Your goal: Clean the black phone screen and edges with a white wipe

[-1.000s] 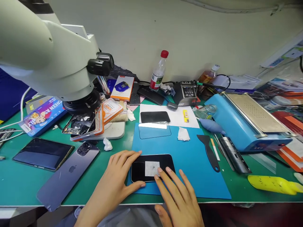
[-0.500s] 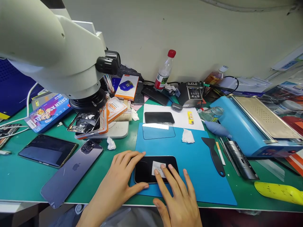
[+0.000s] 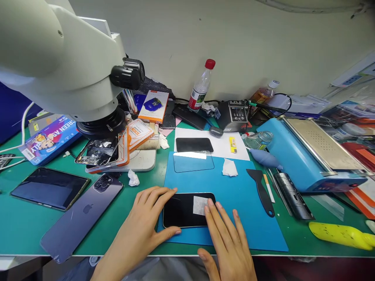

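We logged the black-faced phone (image 3: 178,212) lying flat, screen side up, near the front of the blue mat (image 3: 260,234), its long side running left to right. The left hand (image 3: 146,214) was set wide around its left end, fingertips at the upper left corner and thumb by the lower edge; whether it truly pinched the rim we could not tell from this angle. The right hand (image 3: 230,242) lay nearly flat, fingers extended and close together, thumb out to the side, with the foremost fingertips at the right edge of a thin white square (image 3: 199,205) on the right half of the screen.

To us the step looked like wiping or smoothing with that square. We judged that done well, it wanted light, even pressure from several finger pads, the square kept flat, and overlapping passes carried right out to the edges and corners. The left hand did best as a brace at the border, its fingers off the glass (prints would undo the work).

We noted a clear panel (image 3: 193,164) with a dark outline beyond the phone; keeping sleeves and knuckles clear of it seemed wise. A folded tissue (image 3: 229,168) sat to its right.
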`<state>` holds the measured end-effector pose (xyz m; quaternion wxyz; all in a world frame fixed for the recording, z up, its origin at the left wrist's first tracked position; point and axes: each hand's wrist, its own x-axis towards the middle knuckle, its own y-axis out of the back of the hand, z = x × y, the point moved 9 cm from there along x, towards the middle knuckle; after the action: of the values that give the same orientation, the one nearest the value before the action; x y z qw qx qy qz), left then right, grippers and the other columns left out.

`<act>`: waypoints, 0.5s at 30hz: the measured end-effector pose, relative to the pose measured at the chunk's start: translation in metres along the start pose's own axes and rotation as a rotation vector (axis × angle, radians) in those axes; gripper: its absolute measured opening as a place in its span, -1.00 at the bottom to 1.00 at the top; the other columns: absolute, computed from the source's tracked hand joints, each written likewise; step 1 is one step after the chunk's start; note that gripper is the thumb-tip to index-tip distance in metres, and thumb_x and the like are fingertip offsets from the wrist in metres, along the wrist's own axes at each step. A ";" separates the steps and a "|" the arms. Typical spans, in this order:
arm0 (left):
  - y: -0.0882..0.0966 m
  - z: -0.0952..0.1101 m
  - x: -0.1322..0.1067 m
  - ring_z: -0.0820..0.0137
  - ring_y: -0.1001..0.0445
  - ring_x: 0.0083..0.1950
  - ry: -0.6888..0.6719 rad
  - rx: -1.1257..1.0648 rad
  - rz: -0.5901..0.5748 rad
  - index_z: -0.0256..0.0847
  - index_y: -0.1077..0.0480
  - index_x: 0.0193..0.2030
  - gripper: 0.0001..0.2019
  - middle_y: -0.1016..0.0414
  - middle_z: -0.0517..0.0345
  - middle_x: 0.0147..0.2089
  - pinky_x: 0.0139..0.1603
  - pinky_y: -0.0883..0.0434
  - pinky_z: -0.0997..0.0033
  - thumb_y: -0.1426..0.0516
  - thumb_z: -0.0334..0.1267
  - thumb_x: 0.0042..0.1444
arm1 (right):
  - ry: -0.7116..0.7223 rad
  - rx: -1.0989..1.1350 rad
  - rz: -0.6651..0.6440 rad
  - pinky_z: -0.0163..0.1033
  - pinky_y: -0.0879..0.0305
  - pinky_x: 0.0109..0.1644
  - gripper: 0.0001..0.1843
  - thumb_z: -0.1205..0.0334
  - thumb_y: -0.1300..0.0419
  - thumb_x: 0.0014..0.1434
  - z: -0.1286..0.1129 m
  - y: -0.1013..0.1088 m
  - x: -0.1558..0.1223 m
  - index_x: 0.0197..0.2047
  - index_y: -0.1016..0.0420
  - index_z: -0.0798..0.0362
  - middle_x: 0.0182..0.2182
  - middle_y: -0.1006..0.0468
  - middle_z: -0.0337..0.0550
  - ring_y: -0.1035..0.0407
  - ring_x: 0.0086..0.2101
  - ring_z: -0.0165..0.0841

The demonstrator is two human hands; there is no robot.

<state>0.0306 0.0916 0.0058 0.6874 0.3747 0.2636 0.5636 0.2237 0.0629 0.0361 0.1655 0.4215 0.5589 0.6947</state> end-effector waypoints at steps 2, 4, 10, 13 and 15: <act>0.000 0.000 0.000 0.00 -0.34 0.42 -0.001 0.003 0.001 0.26 -0.04 0.59 -0.18 -0.44 0.17 0.43 0.40 -0.32 -0.08 -0.37 -0.02 0.34 | 0.043 0.004 0.000 0.14 0.19 0.65 -0.21 -0.11 0.07 0.59 -0.005 -0.001 0.000 0.58 -0.11 0.35 0.47 -0.33 0.10 -0.11 0.52 -0.06; 0.000 0.001 0.000 0.00 -0.34 0.42 -0.003 0.005 0.004 0.25 -0.04 0.59 -0.19 -0.43 0.15 0.44 0.40 -0.31 -0.07 -0.36 -0.01 0.35 | 0.062 0.008 -0.006 0.14 0.21 0.66 -0.21 -0.12 0.04 0.58 -0.008 -0.003 0.000 0.58 -0.11 0.34 0.46 -0.35 0.08 -0.15 0.50 -0.07; 0.001 0.000 0.000 0.01 -0.36 0.41 -0.001 0.011 0.010 0.25 -0.06 0.59 -0.18 -0.44 0.15 0.43 0.38 -0.34 -0.03 -0.37 -0.03 0.33 | 0.014 -0.016 0.029 0.11 0.13 0.65 -0.28 0.07 -0.05 0.56 -0.002 -0.001 0.003 0.57 -0.11 0.38 0.42 -0.39 0.19 -0.26 0.45 -0.07; 0.000 -0.001 0.000 0.01 -0.35 0.42 0.000 0.013 0.015 0.25 -0.04 0.59 -0.17 -0.44 0.15 0.43 0.39 -0.32 -0.04 -0.38 -0.04 0.33 | 0.023 -0.030 0.045 0.12 0.07 0.65 -0.22 -0.04 -0.06 0.56 -0.009 0.001 0.003 0.53 -0.17 0.45 0.39 -0.42 0.26 -0.30 0.42 -0.03; 0.000 -0.001 0.000 0.00 -0.34 0.42 -0.003 0.014 0.015 0.26 -0.04 0.59 -0.17 -0.44 0.16 0.42 0.40 -0.30 -0.06 -0.38 -0.05 0.33 | 0.089 -0.028 0.042 0.09 0.03 0.64 -0.15 -0.19 -0.04 0.55 -0.018 0.002 0.001 0.51 -0.23 0.45 0.36 -0.45 0.25 -0.34 0.40 -0.03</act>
<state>0.0302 0.0921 0.0049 0.6810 0.3823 0.2634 0.5663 0.2097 0.0513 0.0375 0.1316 0.3996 0.5469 0.7238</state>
